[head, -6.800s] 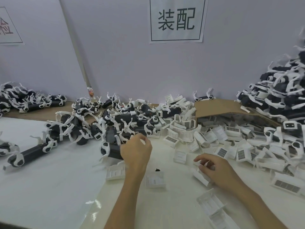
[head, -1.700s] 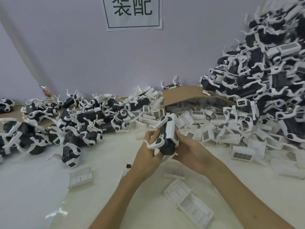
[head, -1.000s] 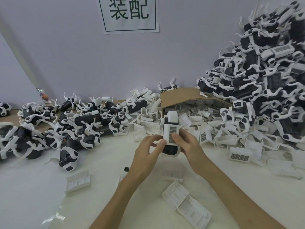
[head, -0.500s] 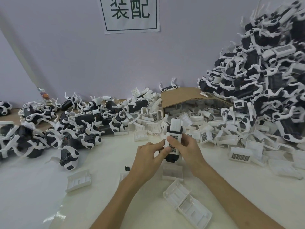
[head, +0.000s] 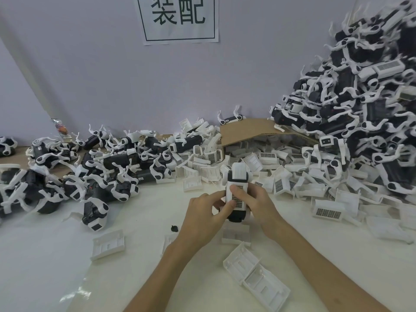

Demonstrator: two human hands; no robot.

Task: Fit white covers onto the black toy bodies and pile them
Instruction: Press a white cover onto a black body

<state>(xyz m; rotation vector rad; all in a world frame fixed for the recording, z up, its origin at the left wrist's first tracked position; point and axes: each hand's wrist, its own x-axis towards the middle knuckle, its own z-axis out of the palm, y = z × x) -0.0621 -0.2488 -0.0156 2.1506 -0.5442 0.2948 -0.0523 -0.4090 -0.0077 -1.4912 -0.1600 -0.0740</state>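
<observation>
Below 装配 sign (head: 180,18): left hand (head: 201,222), right hand (head: 259,206) grip toy (head: 237,179).

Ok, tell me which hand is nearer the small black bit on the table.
Left. The left hand sits just right of the black bit; the right hand is farther right, across the toy both grip.

Left hand (head: 202,216), right hand (head: 258,204), both thumbs pressing white cover (head: 236,194), black toy body (head: 236,216)

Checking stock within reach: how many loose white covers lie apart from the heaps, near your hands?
5 covers: one at left; one half hidden behind the left hand's wrist; one below the held toy; two touching at front right. Others may be hidden.
</observation>
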